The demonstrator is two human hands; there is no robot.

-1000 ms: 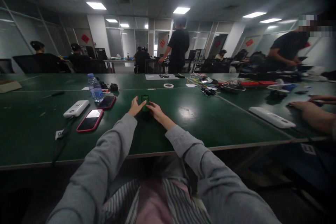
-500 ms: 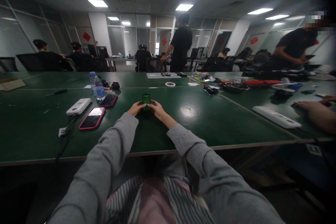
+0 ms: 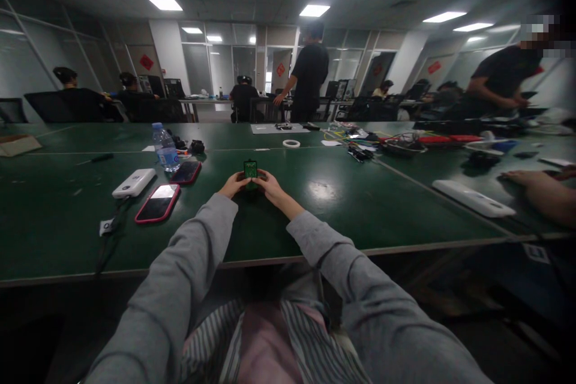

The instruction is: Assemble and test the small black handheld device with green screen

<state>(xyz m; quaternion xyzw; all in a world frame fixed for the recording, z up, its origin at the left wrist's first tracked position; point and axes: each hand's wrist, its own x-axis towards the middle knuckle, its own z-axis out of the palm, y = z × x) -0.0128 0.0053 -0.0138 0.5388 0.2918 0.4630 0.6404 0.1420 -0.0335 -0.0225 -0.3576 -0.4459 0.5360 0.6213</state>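
No word or number comes through cleanly on my feed. The white tag [image 3: 106, 227] on the dark cable [image 3: 119, 211] at left bears a round mark — zero or letter O, I can't tell which. The red diamond sign [image 3: 281, 69] on a far door [image 3: 282, 85] and the label [image 3: 170, 159] on the bottle [image 3: 162, 143] carry markings — too small for me to read.

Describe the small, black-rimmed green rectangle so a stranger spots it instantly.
Find the long green table, then follow the grey fabric sleeves reaching over it. At their ends, the left hand and right hand hold the small, black-rimmed green rectangle. Unlike the red-edged black phone lying to its left, it is held up.
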